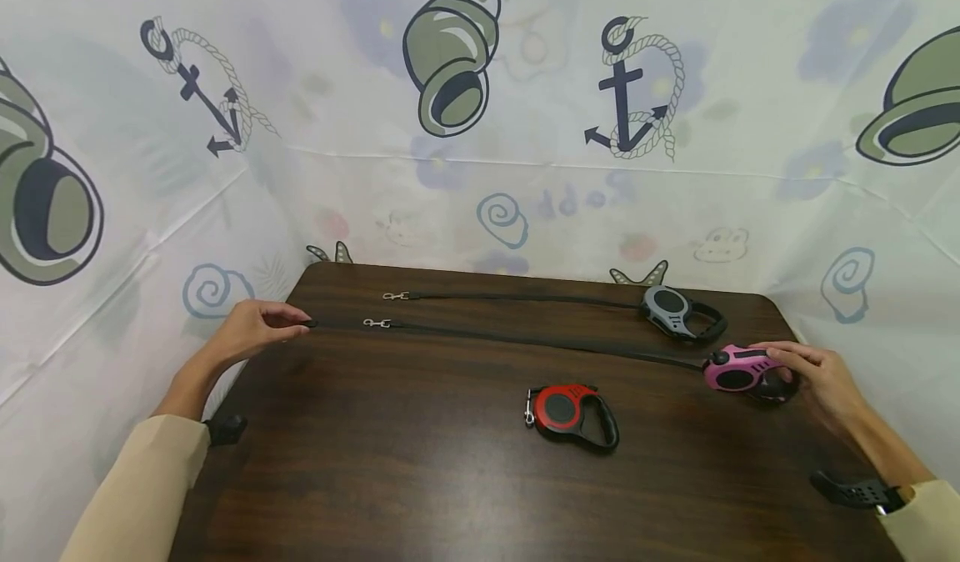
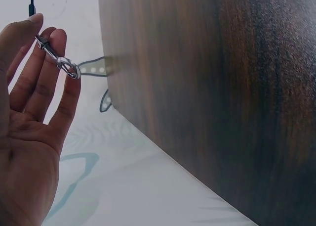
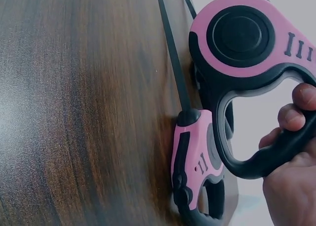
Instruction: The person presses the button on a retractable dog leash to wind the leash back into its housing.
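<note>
My right hand (image 1: 825,383) grips the black handle of a pink retractable dog leash (image 3: 281,30), held up at the table's right side. Beneath it, a second pink retractable leash (image 3: 192,147) lies on the table; in the head view the held one mostly covers it. A black strap (image 1: 510,341) runs left from there to a metal snap hook (image 1: 377,323). Beyond the table's left edge, my left hand (image 1: 255,328) pinches the end of a dark leash line between thumb and finger. A silver snap hook (image 2: 52,52) dangles from that pinch across the other fingers.
Behind the pink leashes lies a grey retractable leash (image 1: 667,302), its strap drawn out leftward to a metal clip (image 1: 396,296). Nearer the front sits a red retractable leash (image 1: 562,408), its clip right at the casing. Patterned cloth (image 1: 555,112) surrounds the dark wooden table (image 1: 390,462).
</note>
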The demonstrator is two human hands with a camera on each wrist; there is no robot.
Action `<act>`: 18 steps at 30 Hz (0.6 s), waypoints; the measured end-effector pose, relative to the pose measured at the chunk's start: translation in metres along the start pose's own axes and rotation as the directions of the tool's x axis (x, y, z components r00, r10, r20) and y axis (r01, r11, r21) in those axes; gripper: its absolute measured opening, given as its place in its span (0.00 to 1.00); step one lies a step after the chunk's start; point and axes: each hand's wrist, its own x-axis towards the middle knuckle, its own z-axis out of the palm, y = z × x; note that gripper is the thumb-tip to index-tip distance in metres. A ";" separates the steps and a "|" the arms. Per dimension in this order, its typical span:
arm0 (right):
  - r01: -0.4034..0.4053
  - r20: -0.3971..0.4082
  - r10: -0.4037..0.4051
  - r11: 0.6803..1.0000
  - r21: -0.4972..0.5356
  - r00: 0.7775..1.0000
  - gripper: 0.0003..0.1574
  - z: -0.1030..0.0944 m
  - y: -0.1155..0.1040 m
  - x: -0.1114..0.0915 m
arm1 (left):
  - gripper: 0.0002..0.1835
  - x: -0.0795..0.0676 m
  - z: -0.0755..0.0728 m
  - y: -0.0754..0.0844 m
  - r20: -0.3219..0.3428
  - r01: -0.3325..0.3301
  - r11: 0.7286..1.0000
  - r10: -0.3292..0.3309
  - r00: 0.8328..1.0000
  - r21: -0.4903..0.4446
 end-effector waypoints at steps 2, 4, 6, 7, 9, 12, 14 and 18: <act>-0.055 -0.022 0.052 0.986 -0.160 0.998 0.15 0.000 -0.002 0.001 | 0.10 0.001 0.001 0.000 -0.003 -0.003 1.000 0.003 1.000 0.001; -0.091 -0.050 0.079 0.941 -0.326 0.996 0.15 0.000 -0.003 0.002 | 0.10 0.003 0.003 -0.001 -0.001 -0.006 1.000 0.006 1.000 0.001; -0.104 -0.065 0.084 0.901 -0.422 0.994 0.16 0.001 -0.005 0.004 | 0.10 0.004 0.004 -0.001 0.001 -0.008 1.000 0.008 1.000 0.001; -0.107 -0.068 0.086 0.895 -0.434 0.994 0.17 0.002 -0.005 0.005 | 0.10 0.005 0.005 -0.002 0.001 -0.007 1.000 0.007 1.000 0.004; -0.090 -0.060 0.071 0.895 -0.436 0.996 0.16 0.004 -0.006 0.006 | 0.10 0.006 0.006 -0.001 0.004 -0.013 1.000 0.013 1.000 0.003; -0.072 -0.042 0.060 0.914 -0.400 0.997 0.16 0.006 -0.006 0.008 | 0.10 0.007 0.008 0.001 0.010 -0.025 1.000 0.026 1.000 -0.017; -0.072 -0.030 0.065 0.918 -0.390 0.997 0.16 0.007 -0.006 0.008 | 0.10 0.008 0.010 0.004 0.014 -0.037 0.999 0.037 0.999 -0.036; -0.093 -0.026 0.090 0.911 -0.402 0.996 0.16 0.009 -0.007 0.010 | 0.09 0.008 0.014 0.009 0.014 -0.053 0.997 0.054 0.998 -0.059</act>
